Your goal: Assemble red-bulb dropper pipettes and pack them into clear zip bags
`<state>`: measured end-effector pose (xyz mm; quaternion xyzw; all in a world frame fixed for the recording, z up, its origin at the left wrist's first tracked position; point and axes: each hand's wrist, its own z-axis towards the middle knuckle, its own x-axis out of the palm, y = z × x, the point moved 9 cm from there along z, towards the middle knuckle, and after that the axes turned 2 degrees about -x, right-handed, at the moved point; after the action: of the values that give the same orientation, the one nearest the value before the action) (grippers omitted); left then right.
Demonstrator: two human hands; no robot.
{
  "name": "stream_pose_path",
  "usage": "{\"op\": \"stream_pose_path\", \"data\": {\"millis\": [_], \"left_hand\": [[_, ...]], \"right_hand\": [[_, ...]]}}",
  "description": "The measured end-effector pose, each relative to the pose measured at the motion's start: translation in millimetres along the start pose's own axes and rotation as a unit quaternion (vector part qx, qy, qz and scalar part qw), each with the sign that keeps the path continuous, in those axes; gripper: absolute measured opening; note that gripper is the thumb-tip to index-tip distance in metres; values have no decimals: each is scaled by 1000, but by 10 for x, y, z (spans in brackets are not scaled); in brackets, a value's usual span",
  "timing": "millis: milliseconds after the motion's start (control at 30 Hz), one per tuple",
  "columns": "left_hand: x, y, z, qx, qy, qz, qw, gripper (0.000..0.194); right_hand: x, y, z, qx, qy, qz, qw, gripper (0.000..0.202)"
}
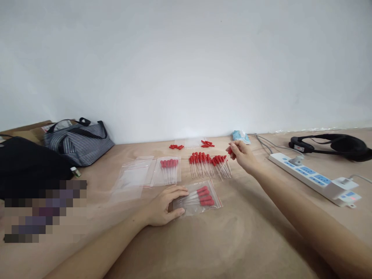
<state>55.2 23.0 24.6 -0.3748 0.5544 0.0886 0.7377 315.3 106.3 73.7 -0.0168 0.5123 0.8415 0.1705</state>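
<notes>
Behind a brown table (188, 248), a pale wall (186, 69) is standing. On it, a clear bag (194, 211) is lying flat, nearer to the person and leftward of the right hand (237, 153). Droppers (206, 197) inside are lying nearly crosswise, their red bulbs pointing right. The left hand (167, 203), being closer, is resting on the bag's left end, thumb and fingers spread. The right hand is pinching a held dropper (229, 151) near its bulb, its tube slanting down leftward beside the loose row (200, 162).
</notes>
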Motion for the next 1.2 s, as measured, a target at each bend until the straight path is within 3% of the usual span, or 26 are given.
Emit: {"op": "stream_pose_path", "data": {"millis": [133,333,500,800,967,1100,1200], "left_hand": [[-19,-35,9,6,-4,-4,1000,41],[-22,-54,19,8,-4,2,1000,40],[-17,-37,22,9,-5,1,1000,41],[-16,-42,17,15,-7,-2,1000,41],[-10,-33,13,16,-8,-1,1000,40],[-4,-26,14,12,-4,5,1000,41],[-4,-22,15,12,-5,10,1000,42]], "right_hand": [[-82,-263,-414,71,-65,111,989,35],[93,-535,-686,153,-60,215,963,39],[149,-520,-727,182,-78,269,943,41],[433,-543,-858,231,-14,300,925,34],[445,-587,-879,255,-5,295,921,33],[497,-514,-928,258,0,318,912,31],[624,-423,-993,260,40,334,905,33]]}}
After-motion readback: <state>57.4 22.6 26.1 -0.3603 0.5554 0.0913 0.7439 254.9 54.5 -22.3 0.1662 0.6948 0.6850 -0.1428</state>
